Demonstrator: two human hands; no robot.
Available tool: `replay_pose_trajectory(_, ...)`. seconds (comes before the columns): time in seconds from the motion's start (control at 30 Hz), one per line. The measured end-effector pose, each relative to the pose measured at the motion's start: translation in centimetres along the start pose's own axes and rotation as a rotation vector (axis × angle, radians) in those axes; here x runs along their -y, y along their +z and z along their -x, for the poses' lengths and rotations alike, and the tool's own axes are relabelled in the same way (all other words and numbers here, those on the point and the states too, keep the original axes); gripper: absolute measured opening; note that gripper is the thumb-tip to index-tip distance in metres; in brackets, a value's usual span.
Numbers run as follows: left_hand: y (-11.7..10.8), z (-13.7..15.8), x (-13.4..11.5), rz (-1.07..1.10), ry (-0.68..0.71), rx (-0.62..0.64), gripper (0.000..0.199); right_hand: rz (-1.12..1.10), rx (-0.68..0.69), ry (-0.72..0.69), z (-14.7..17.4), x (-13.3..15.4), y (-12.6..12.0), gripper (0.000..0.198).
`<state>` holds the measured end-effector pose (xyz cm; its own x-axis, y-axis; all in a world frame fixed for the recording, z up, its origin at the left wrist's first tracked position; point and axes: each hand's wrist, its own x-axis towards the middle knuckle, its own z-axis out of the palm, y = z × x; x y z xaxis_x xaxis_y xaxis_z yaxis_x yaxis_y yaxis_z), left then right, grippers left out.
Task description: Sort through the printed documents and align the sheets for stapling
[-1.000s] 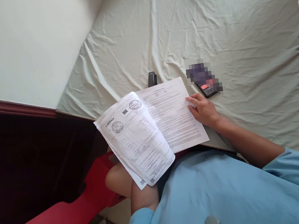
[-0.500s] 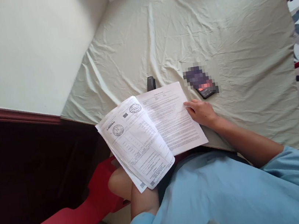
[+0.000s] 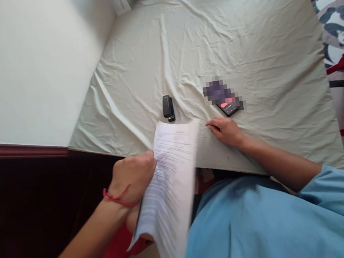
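Table under a pale wrinkled cloth point(image 3: 264, 56): largest item, filling most of the view. Red plastic chair point(image 3: 108, 257) at lower left, partly behind the forearm.

Printed sheaf point(image 3: 175, 154): at the near table edge, upper part over the cloth, lower part hanging past the edge beside the blue shirt point(image 3: 269, 226). Bowed, right side blurred. Contact between its top and the cloth: cannot tell.

Left hand point(image 3: 135, 172): closed on the sheaf's left margin, sole visible hold on it. Right hand point(image 3: 227, 132): resting on the cloth, fingers loosely bent, apart from the paper; no object seen in it. Whether the fingertips meet: too small to tell.

Smartphone point(image 3: 232, 109): just beyond the right hand, screen lit. Black stapler point(image 3: 168, 107): just beyond the sheaf's top, neither hand on it.

Progress, judged: sheaf gripped, done. Laying it flat, not done. Pages gone through, pages remaining, stapled or loose: cannot tell.
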<state>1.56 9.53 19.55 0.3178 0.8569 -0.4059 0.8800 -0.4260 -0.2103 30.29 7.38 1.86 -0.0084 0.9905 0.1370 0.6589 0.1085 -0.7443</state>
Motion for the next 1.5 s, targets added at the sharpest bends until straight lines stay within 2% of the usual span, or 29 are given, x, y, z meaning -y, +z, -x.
replay_pose_trajectory(0.1,-2.0,0.3,1.0,0.041,0.099,-0.117,0.034,-0.238,-0.007,-0.001,0.2,0.3,-0.2,0.036)
replay_pose_trajectory(0.17,-3.9,0.8,1.6,0.217,0.179,-0.162,0.039,-0.477,0.005,0.051,0.3,0.5,-0.5,0.047)
replay_pose_trajectory(0.23,-5.7,1.8,1.9,0.35,0.179,-0.264,0.04,-0.71,0.022,0.065,0.3,0.7,-1.0,0.063)
replay_pose_trajectory(0.33,-7.2,3.6,1.7,0.545,0.02,-0.346,0.04,-0.892,0.083,0.004,0.2,0.9,-1.7,0.081)
replay_pose_trajectory(0.43,-6.9,5.0,1.1,0.814,-0.153,-0.458,0.028,-1.014,0.212,0.013,0.2,1.0,-1.8,0.092)
replay_pose_trajectory(0.57,-4.7,4.8,0.7,1.173,-0.247,-0.615,0.019,-1.244,0.452,0.054,0.4,1.5,-1.4,0.09)
replay_pose_trajectory(0.67,-1.2,2.8,0.8,1.209,-0.168,-0.664,0.025,-1.33,0.541,0.109,0.5,1.7,-1.7,0.088)
replay_pose_trajectory(0.77,3.5,0.1,0.4,1.199,-0.119,-0.633,0.034,-1.267,0.488,0.174,0.5,1.5,-1.7,0.085)
replay_pose_trajectory(0.87,8.1,-2.2,-0.8,1.407,-0.147,-0.625,0.038,-1.116,0.387,0.204,0.6,0.9,-0.7,0.064)
replay_pose_trajectory(0.97,11.0,-3.5,-2.6,1.612,-0.216,-0.673,0.04,-0.996,0.301,0.217,0.8,0.7,0.7,0.047)
replay_pose_trajectory(1.07,12.1,-3.9,-4.3,1.88,-0.294,-0.625,0.042,-0.962,0.22,0.248,1.0,0.9,1.4,0.043)
replay_pose_trajectory(1.17,12.4,-4.0,-5.6,2.061,-0.308,-0.52,0.045,-1.0,0.171,0.298,1.1,1.3,1.3,0.042)
replay_pose_trajectory(1.27,12.8,-4.3,-6.3,2.088,-0.308,-0.473,0.052,-1.039,0.172,0.34,1.1,1.3,1.2,0.041)
replay_pose_trajectory(1.4,13.1,-4.6,-6.6,2.095,-0.323,-0.546,0.05,-0.999,0.162,0.344,1.2,1.2,1.4,0.043)
replay_pose_trajectory(1.5,12.9,-4.5,-6.7,2.152,-0.29,-0.554,0.046,-0.954,0.123,0.331,1.3,1.2,1.6,0.047)
